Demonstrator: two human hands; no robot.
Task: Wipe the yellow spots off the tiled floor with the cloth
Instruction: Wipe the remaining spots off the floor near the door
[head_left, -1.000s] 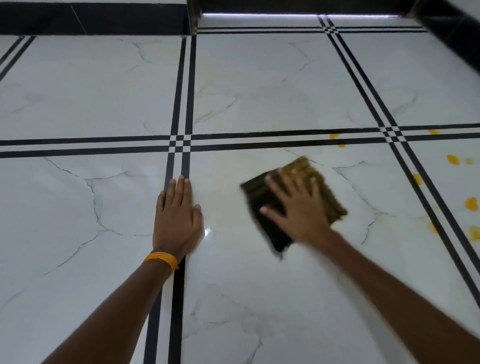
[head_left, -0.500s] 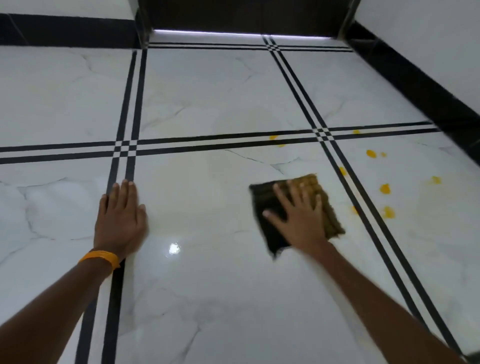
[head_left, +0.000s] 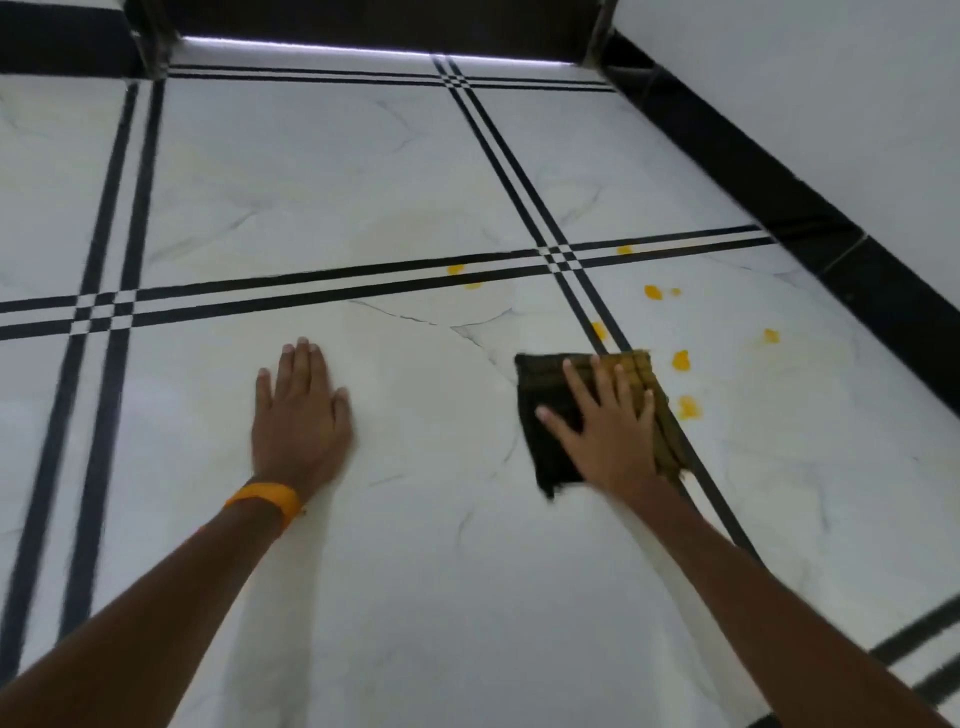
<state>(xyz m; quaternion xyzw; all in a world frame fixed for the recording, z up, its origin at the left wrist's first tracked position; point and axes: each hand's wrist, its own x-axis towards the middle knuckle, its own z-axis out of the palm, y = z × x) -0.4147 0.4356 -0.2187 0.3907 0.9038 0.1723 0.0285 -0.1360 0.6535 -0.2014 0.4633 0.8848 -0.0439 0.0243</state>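
Observation:
A dark brown cloth (head_left: 545, 447) with a yellowish right part lies flat on the white tiled floor (head_left: 415, 571). My right hand (head_left: 608, 431) presses on it, fingers spread, over the black double line. Several yellow spots sit just beyond and right of the cloth: one (head_left: 680, 360) and another (head_left: 689, 408) close to its right edge, one (head_left: 599, 330) above it, more at the line crossing (head_left: 455, 269). My left hand (head_left: 298, 415) rests flat on the floor to the left, with an orange band on its wrist.
A white wall (head_left: 831, 104) with a black skirting (head_left: 779, 197) runs along the right side. A dark doorway threshold (head_left: 389, 26) closes the far end. Black double lines (head_left: 109, 312) cross the floor.
My right hand has slid the cloth to the right, onto the black double line beside the spots. My left hand has shifted right off the left line. The view has turned right.

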